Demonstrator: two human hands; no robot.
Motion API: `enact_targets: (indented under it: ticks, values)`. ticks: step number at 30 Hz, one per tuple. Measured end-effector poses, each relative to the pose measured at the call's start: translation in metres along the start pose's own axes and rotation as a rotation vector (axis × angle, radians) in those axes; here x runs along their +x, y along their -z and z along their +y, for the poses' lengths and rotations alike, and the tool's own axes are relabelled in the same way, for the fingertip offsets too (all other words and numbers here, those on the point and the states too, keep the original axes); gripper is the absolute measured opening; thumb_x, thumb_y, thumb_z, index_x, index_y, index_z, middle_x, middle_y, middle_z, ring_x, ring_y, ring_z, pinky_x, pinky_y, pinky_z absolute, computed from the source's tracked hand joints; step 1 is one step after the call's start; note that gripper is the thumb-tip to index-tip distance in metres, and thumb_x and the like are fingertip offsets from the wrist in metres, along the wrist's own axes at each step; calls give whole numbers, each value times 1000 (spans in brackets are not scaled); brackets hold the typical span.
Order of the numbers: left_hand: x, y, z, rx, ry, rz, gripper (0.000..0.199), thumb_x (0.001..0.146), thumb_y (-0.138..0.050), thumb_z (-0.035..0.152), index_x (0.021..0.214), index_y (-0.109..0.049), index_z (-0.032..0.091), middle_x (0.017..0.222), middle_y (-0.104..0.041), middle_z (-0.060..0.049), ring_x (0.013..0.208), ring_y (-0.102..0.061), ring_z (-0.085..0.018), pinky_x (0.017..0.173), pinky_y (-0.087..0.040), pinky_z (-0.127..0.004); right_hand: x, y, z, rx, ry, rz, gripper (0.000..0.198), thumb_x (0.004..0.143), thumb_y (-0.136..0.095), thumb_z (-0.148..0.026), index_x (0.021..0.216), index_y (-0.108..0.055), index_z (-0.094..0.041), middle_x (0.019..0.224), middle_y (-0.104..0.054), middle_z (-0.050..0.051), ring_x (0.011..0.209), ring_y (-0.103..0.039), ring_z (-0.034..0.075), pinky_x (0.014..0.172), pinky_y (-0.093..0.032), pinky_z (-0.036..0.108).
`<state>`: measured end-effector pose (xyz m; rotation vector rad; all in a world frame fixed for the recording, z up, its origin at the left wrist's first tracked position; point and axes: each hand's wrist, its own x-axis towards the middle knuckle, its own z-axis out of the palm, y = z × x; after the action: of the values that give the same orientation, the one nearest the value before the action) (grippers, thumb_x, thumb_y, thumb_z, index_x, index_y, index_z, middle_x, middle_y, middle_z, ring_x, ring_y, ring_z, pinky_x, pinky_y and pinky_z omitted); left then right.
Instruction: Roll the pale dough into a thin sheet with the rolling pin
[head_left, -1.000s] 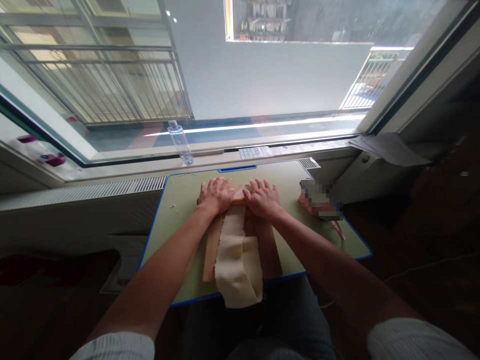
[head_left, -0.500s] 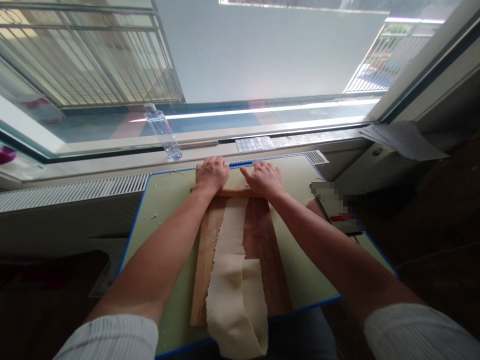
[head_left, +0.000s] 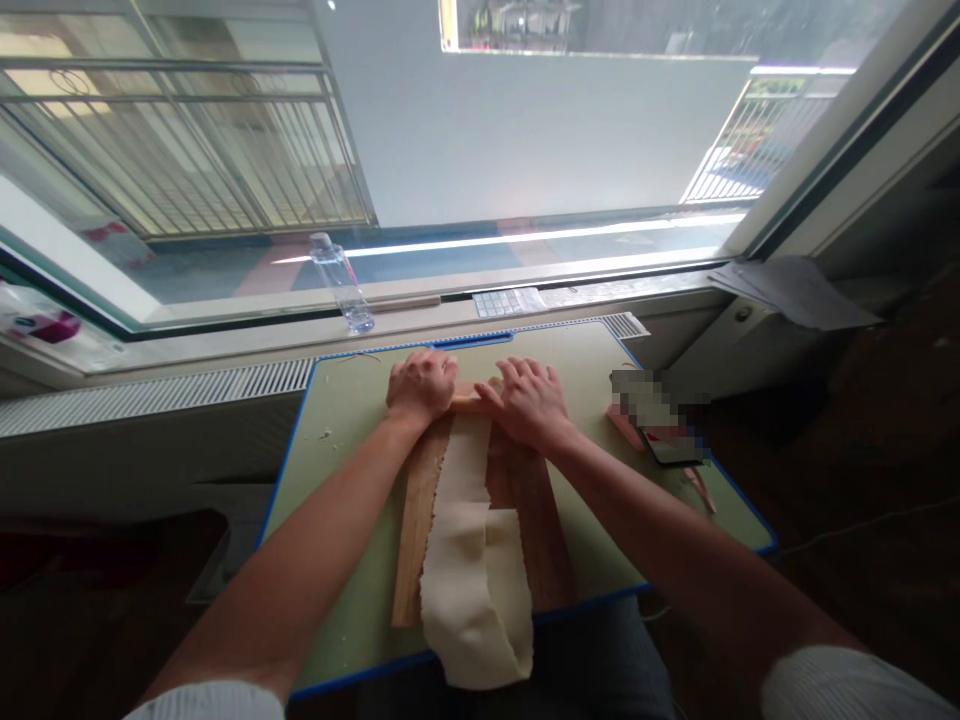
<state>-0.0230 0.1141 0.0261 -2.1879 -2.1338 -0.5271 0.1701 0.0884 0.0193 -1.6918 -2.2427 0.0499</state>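
A rolling pin [head_left: 468, 404] lies crosswise over the far end of a wooden board [head_left: 412, 545]. My left hand [head_left: 421, 385] is closed over its left part, knuckles up. My right hand [head_left: 531, 400] grips the right part, thumb pointing inward along the pin and fingers bent forward over it. From beneath the pin, a long pale sheet of dough [head_left: 465, 465] with ragged edges runs toward me. Its near end is folded back on itself and hangs past the board's front edge. Both ends of the pin are hidden by my hands.
The board rests on a pale green table [head_left: 341, 400] with blue edging. At the table's right, a partly blurred phone-like object [head_left: 660, 420] sits by a pink item [head_left: 624, 428]. A clear bottle [head_left: 343, 285] stands on the windowsill; papers [head_left: 795, 290] lie at right.
My hands and the rolling pin have come slightly nearer to me along the dough. The right hand's fingers have shifted on the pin. The whole view has tilted up a little.
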Motion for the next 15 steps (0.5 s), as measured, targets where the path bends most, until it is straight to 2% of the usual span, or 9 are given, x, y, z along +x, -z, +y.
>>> enact_targets:
  ticks: [2,4,8,12,15]
  values:
    - [-17,4,-2,6,1,6,44,108,-36,41,110,-76,25,121,-78,-11,122,-66,-29,106,-46,-45,-19,0,2,-34,86,30,65,109,-41,-68,151,-59,-23,162,-55,14,151,-41,34,127,-20,56]
    - [-31,8,-3,10,-14,19,45,109,-35,44,114,-76,24,122,-77,-11,123,-65,-30,108,-44,-46,-31,-1,6,-53,83,40,67,107,-42,-71,152,-59,-24,164,-54,14,151,-40,36,128,-17,60]
    - [-47,11,-3,-38,-105,-4,42,107,-42,49,123,-72,24,129,-76,-10,125,-64,-29,112,-42,-46,-32,-2,16,-67,3,36,64,108,-43,-68,150,-60,-22,161,-56,15,147,-42,38,125,-18,64]
    - [-46,14,2,-123,-194,-88,36,97,-62,49,125,-70,27,132,-74,-7,126,-64,-28,113,-44,-44,-24,1,20,-22,21,7,44,109,-54,-55,139,-66,-26,151,-64,13,142,-47,34,122,-25,58]
    - [-45,19,9,-123,-188,-18,39,92,-67,41,129,-67,28,137,-71,-8,132,-60,-30,116,-43,-45,-19,4,23,32,55,-17,30,108,-58,-48,126,-71,-27,140,-70,10,136,-51,30,119,-29,51]
